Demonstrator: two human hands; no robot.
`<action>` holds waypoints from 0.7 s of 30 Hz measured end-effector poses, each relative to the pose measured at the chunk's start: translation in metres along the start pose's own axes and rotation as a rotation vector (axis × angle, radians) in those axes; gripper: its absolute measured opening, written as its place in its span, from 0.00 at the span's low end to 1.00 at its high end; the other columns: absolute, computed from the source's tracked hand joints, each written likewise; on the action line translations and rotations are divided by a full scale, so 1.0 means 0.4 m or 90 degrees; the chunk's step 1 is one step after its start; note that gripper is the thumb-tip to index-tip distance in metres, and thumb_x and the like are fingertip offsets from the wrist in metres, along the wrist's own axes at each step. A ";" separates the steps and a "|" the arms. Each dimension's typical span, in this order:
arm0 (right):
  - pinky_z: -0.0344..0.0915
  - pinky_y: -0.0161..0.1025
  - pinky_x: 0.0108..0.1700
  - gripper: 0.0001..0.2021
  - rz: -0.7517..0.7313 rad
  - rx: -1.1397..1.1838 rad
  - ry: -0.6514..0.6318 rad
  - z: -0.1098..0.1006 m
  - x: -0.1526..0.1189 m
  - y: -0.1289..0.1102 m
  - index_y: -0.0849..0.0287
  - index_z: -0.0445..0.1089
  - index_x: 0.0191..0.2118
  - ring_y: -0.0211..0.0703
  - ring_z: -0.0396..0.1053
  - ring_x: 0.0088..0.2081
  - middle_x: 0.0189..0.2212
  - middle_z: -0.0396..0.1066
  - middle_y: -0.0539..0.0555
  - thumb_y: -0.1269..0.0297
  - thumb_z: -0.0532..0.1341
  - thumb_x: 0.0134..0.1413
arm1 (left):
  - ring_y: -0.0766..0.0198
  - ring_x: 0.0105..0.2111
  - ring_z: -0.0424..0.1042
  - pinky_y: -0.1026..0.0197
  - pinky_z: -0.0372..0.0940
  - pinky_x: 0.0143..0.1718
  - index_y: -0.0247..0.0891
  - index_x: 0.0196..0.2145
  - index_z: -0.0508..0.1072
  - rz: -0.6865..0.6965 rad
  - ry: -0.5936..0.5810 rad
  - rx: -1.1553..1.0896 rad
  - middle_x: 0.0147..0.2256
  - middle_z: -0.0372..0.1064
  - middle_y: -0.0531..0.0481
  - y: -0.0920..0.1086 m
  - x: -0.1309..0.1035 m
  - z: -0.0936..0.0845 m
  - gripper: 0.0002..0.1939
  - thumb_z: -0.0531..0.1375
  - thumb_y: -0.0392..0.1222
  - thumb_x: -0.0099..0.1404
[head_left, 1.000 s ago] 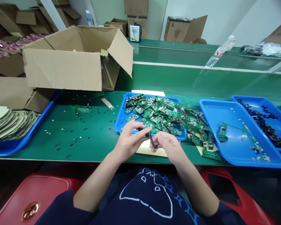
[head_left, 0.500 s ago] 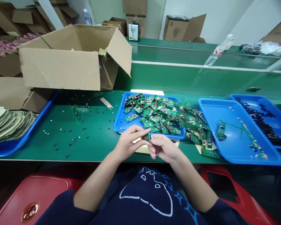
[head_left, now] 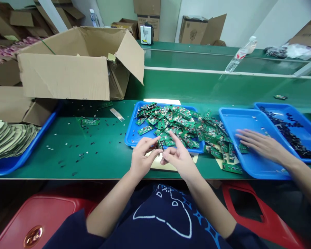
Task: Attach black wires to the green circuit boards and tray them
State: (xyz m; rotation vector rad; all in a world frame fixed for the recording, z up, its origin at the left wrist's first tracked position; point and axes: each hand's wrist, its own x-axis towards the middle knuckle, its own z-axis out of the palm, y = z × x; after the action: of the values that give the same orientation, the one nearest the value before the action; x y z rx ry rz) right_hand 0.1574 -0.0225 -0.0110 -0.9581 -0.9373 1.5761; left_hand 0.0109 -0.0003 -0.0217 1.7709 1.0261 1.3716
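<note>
My left hand (head_left: 144, 156) pinches a small green circuit board (head_left: 160, 144) on edge between thumb and fingers. Close against its lower end is my right hand (head_left: 180, 159), thumb and fingertips pressed together and index finger stretched out. Whether a small part sits in that right-hand pinch is hidden. Both hands are over the near edge of a blue tray (head_left: 131, 133) heaped with circuit boards (head_left: 180, 119). More boards spill from the heap onto the table to the right. Pale paper (head_left: 168, 165) lies under my hands.
Another person's hand (head_left: 261, 145) reaches over the right-hand blue tray (head_left: 264, 169). Behind that stands a tray of black parts (head_left: 287, 129). A large open carton (head_left: 67, 76) stands at back left, near stacked pale sheets (head_left: 12, 140). Loose bits dot the green table (head_left: 101, 155).
Another person's hand has come in from the right over the blue tray. My right index finger has stretched upward, and the board in my left hand is turned more upright.
</note>
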 end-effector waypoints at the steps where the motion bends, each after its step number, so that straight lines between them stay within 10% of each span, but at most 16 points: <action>1: 0.69 0.40 0.32 0.29 0.000 -0.003 -0.015 -0.004 0.000 0.000 0.54 0.57 0.54 0.36 0.70 0.24 0.20 0.67 0.42 0.63 0.65 0.46 | 0.68 0.34 0.68 0.65 0.71 0.32 0.46 0.49 0.71 -0.002 0.002 -0.007 0.34 0.64 0.50 0.000 0.000 0.000 0.19 0.62 0.40 0.58; 8: 0.68 0.38 0.31 0.11 -0.046 -0.073 0.005 -0.016 0.015 -0.002 0.59 0.67 0.30 0.36 0.68 0.25 0.23 0.69 0.48 0.58 0.66 0.44 | 0.67 0.35 0.68 0.64 0.70 0.34 0.49 0.52 0.68 0.021 -0.082 -0.054 0.35 0.65 0.50 0.013 0.004 -0.005 0.21 0.60 0.38 0.61; 14: 0.66 0.37 0.31 0.09 -0.120 -0.241 -0.012 -0.041 0.021 -0.029 0.59 0.68 0.28 0.38 0.68 0.28 0.25 0.69 0.51 0.58 0.64 0.48 | 0.65 0.36 0.68 0.62 0.67 0.37 0.49 0.51 0.68 0.059 -0.129 -0.061 0.37 0.68 0.48 0.018 0.006 -0.016 0.21 0.60 0.35 0.61; 21: 0.66 0.40 0.35 0.03 -0.440 -0.497 0.018 -0.036 0.021 -0.042 0.57 0.66 0.31 0.40 0.68 0.33 0.28 0.69 0.52 0.69 0.57 0.55 | 0.65 0.33 0.68 0.65 0.67 0.30 0.48 0.50 0.70 0.047 -0.136 -0.125 0.35 0.68 0.47 0.021 -0.002 -0.016 0.18 0.59 0.38 0.62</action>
State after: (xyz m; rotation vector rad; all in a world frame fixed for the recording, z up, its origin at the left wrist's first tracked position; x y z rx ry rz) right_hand 0.1752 -0.0100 -0.0018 -0.9987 -1.6972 0.5959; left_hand 0.0060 -0.0047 -0.0135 1.7771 0.6941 1.2493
